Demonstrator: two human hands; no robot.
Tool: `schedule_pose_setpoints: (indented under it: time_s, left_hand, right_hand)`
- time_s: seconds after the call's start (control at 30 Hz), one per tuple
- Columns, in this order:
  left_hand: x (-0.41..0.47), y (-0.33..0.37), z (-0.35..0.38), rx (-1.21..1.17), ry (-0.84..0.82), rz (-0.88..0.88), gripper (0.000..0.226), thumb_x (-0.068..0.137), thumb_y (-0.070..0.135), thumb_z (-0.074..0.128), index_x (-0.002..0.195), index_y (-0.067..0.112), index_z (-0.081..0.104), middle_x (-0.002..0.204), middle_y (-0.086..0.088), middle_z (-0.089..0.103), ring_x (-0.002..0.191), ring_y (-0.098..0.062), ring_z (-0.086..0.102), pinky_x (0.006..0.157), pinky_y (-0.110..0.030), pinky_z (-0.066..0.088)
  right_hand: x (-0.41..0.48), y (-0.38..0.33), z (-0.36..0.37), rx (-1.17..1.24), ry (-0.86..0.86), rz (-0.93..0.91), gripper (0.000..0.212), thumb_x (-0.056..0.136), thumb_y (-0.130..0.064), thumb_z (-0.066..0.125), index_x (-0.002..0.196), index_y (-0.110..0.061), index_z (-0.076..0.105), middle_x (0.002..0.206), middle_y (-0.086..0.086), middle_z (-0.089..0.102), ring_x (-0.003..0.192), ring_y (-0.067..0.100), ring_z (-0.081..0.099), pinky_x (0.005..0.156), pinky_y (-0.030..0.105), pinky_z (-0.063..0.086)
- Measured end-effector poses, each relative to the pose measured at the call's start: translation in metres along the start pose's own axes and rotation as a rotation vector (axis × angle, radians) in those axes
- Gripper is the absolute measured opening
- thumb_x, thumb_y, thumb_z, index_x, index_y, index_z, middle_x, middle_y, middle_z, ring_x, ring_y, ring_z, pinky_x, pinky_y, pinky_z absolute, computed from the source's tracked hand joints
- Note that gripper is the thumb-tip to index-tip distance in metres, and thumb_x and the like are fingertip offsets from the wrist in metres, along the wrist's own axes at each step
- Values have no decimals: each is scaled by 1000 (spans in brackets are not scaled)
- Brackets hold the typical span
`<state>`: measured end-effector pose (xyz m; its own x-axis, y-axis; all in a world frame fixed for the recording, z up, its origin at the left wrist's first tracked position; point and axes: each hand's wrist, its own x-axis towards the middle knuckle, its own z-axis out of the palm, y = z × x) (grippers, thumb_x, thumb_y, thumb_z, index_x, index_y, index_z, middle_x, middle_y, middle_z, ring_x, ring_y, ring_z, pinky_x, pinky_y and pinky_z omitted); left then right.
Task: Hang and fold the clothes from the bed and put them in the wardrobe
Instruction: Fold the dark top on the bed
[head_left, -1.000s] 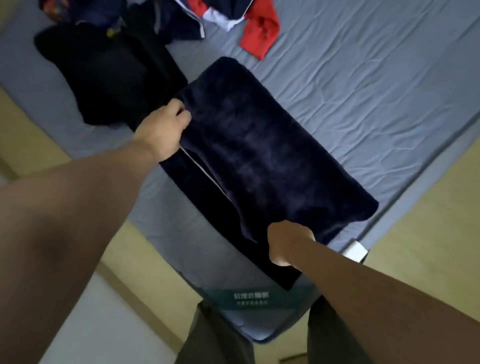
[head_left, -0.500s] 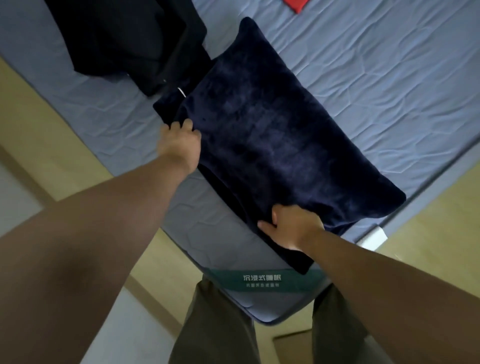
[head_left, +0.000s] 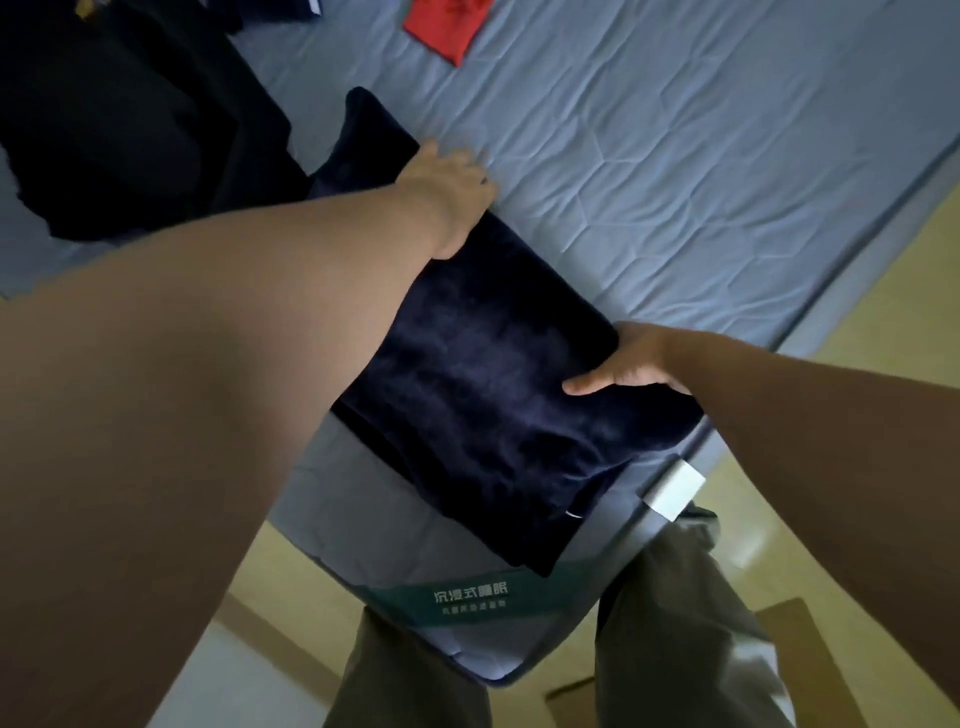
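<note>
One navy garment (head_left: 483, 395) lies folded on the bed (head_left: 675, 171) at its near corner, running along the near edge; its lower end stops just short of one green label (head_left: 472, 597) on the corner. One black heap (head_left: 130, 119) lies by the bed's left edge, touching the navy garment's far end; one red cloth (head_left: 447, 23) lies at the far edge of the view, well apart from both; one white tag (head_left: 675, 491) hangs on the bed's right edge, just beside the navy garment.

Two hands are on the navy garment. The left hand (head_left: 452, 192) lies at its far long edge, where cloth meets sheet; its fingers (head_left: 475, 166) are blurred and reach onto the sheet, so whether they are spread or gripping cannot be told. The right hand (head_left: 634, 364) holds the right edge; its thumb lies straight on top of the cloth and its fingers are tucked out of sight beneath, pinching the fold between them.
</note>
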<state>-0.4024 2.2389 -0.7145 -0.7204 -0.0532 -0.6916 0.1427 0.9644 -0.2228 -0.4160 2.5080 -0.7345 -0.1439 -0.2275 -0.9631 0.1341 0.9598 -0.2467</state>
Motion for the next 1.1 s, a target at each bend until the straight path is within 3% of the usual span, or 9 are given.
schedule_pose_setpoints:
  time_s: [0.13,0.2,0.27,0.4,0.5,0.6,0.7,0.97,1.1]
  left_hand:
    - [25,9,13,67,-240,-28,80,82,13,64,153,25,30,149,-4,45,137,-26,41,123,-53,7]
    - [27,16,3,53,-331,-18,74,80,12,65,147,26,39,136,-4,54,119,-26,54,117,-45,29]
    - [29,24,-15,32,-465,-7,81,72,7,71,146,24,43,128,-4,57,99,-24,60,90,-38,54]
    - [42,41,-55,47,-668,37,72,43,15,86,112,15,66,105,-4,65,88,-26,68,75,-43,63]
    - [55,41,-91,-86,-561,5,54,53,19,88,101,14,63,102,-3,63,90,-25,66,80,-42,62]
    - [71,20,-102,-226,-378,-81,76,57,18,91,125,15,57,116,-6,64,99,-27,64,85,-37,58]
    - [71,-3,-84,-173,-454,-116,93,51,12,94,133,16,52,128,-7,60,106,-28,62,89,-39,57]
    - [60,-43,-49,-283,-177,-154,41,67,9,74,93,29,49,100,0,59,87,-26,62,76,-37,58]
    - [55,-65,-48,-228,-86,-223,32,74,14,71,97,22,49,98,-4,58,86,-30,59,70,-35,49]
  right_hand:
    - [21,11,1,-136,70,-97,93,57,-48,95,136,-16,58,122,6,66,108,28,64,97,41,53]
    - [22,19,-5,-136,25,-121,83,60,-47,93,130,-17,62,116,3,68,104,25,66,95,38,54]
    - [15,31,-23,-140,-63,-91,70,59,-45,94,118,-18,68,107,0,72,96,23,69,92,38,56]
    - [-7,40,-87,-288,-199,13,66,60,-41,94,116,-14,73,107,8,74,99,30,71,92,42,57]
    - [-20,24,-151,-528,-110,10,65,77,-40,85,130,-8,65,125,10,67,112,28,65,85,33,51]
    - [-16,0,-197,-648,117,-16,74,73,-46,85,131,-6,62,125,10,66,109,30,64,83,31,49]
    - [-2,-14,-205,-684,124,-32,76,69,-47,88,129,-7,63,121,9,67,105,29,66,85,33,51]
    - [11,-26,-207,-721,210,-27,79,69,-40,90,132,-4,60,123,12,66,108,32,64,86,32,49]
    - [4,-56,-219,-827,397,-106,78,70,-44,88,131,-4,58,126,16,64,113,37,61,86,35,47]
